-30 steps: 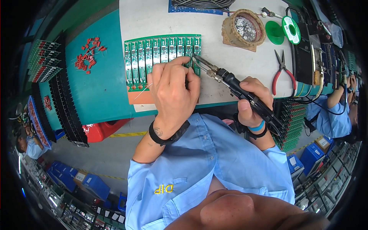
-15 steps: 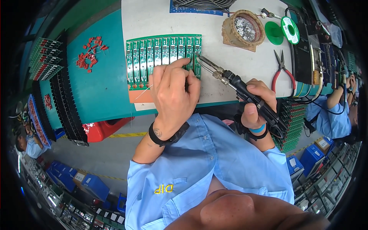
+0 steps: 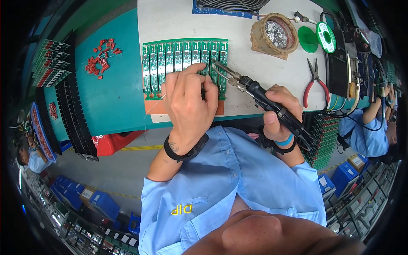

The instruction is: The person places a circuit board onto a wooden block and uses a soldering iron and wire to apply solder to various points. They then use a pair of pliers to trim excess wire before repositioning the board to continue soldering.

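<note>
A panel of green circuit boards [image 3: 174,57], joined side by side in narrow strips, lies on the bench over an orange-brown base [image 3: 154,107]. My left hand [image 3: 189,95] is closed over its lower middle, fingertips near the right-hand strips. A thin solder wire [image 3: 155,105] trails out from under this hand; the pinch on it is hidden. In my right hand [image 3: 282,106] is a soldering iron [image 3: 265,95] with a thin metal tube alongside its barrel. Its tip reaches the upper right strips, close to my left fingertips; contact is too small to tell.
Behind to the right stand a crusted solder pot [image 3: 276,36] and a green solder spool [image 3: 325,37]. Red-handled pliers [image 3: 315,83] lie right. Red components [image 3: 102,59] are scattered on the green mat at left, beside racked boards [image 3: 51,63]. A fan guard [image 3: 233,4] sits at the back.
The iron's tip has shifted left across the boards, from the rightmost strip toward my left fingertips. My right hand has moved slightly left with it. The left hand stays closed over the panel.
</note>
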Motion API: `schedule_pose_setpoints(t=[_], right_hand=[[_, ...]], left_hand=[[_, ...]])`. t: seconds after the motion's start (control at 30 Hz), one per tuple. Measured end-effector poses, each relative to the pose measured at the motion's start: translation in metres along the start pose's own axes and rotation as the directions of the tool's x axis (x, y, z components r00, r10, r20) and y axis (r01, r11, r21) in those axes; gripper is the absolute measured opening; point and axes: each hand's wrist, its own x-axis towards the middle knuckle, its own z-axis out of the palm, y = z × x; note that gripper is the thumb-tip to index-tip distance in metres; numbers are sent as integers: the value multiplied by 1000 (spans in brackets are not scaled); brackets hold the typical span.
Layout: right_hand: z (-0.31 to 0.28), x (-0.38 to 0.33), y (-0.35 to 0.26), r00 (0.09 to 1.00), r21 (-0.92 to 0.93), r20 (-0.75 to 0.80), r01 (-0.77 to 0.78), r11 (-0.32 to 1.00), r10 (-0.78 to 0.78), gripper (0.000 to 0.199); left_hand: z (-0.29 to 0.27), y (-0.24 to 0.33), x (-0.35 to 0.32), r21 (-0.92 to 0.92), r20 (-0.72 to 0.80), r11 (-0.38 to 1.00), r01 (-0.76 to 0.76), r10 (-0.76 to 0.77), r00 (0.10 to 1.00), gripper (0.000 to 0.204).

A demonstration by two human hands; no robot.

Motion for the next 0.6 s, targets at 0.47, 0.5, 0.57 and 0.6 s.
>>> schedule_pose_setpoints(t=[0.47, 0.5, 0.57, 0.6], right_hand=[[3, 6, 1, 1000, -3, 25, -5, 1000, 5, 36], [3, 7, 1, 1000, -7, 28, -3, 1000, 3, 35], [3, 8, 0, 1000, -15, 27, 3, 1000, -3, 35], [3, 8, 0, 1000, -21, 27, 9, 1000, -8, 35]], left_hand=[[2, -2, 2, -14, -3, 1000, 11, -11, 1000, 19], [2, -2, 2, -14, -2, 1000, 14, -14, 1000, 18], [2, -2, 2, -14, -1, 1000, 17, -17, 1000, 18], [2, -2, 3, -15, -2, 1000, 17, -17, 1000, 18]])
